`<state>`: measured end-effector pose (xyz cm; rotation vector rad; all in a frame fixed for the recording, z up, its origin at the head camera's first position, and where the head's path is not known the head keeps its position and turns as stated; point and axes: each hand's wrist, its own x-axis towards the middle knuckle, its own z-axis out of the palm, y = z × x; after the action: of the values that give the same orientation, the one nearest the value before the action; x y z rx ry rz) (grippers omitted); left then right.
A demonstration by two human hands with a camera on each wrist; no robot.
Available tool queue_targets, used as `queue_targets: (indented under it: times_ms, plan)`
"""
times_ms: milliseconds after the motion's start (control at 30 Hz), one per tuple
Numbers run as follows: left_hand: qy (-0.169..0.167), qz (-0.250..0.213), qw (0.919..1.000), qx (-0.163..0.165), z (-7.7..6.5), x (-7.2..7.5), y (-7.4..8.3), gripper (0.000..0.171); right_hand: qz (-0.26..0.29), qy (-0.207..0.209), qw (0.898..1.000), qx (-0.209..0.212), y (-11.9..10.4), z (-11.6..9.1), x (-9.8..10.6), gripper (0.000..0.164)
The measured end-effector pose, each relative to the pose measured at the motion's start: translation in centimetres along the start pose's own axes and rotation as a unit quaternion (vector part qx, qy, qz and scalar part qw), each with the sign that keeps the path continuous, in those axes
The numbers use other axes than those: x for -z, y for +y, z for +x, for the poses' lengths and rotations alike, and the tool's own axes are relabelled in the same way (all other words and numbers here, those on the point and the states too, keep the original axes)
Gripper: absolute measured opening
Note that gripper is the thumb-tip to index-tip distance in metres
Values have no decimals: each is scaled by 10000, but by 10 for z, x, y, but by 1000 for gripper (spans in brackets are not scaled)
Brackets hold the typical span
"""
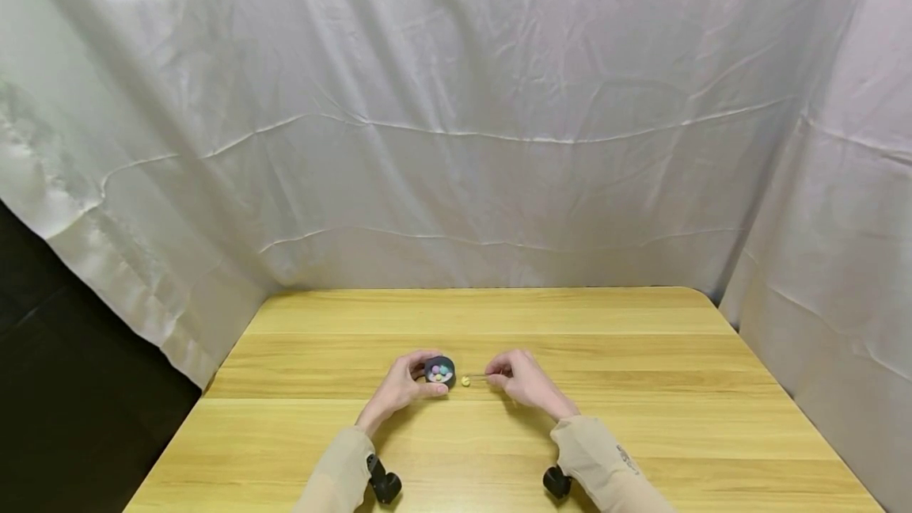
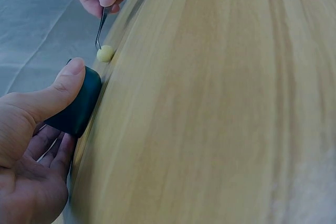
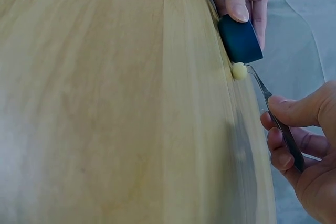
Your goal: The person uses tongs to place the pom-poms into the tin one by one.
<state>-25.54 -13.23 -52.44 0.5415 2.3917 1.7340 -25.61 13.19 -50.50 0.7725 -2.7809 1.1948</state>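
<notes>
My left hand [image 1: 396, 389] grips a small dark container [image 2: 87, 100], with the thumb on the near side and the fingers round the far side. Several small coloured balls [image 1: 436, 369] lie inside it, purple, teal and yellow among them. Between thumb and fingers my right hand [image 1: 526, 380] pinches metal tweezers [image 3: 285, 132] with bent tips. Those tips are right at a pale yellow ball [image 3: 239, 71], which sits just right of the container, low over the tabletop. In the wrist views the container's inside is hidden.
The wood-grain table [image 1: 321, 339] reaches back to a pale grey curtain [image 1: 456, 180], which also hangs at both sides. A black camera [image 1: 385, 484] is worn on the left wrist and another camera [image 1: 556, 482] on the right.
</notes>
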Motion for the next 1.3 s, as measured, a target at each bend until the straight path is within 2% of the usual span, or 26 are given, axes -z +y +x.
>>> queue_targets:
  times_ms: [567, 1300]
  plan:
    - [35, 12, 10000, 52, 0, 0, 1, 58, -306, 126, 9995, 16, -5, 1, -1, 8]
    - [20, 58, 10000, -38, -1, 1, 1, 59, -329, 182, 9992, 147, -2, 2, -2, 9]
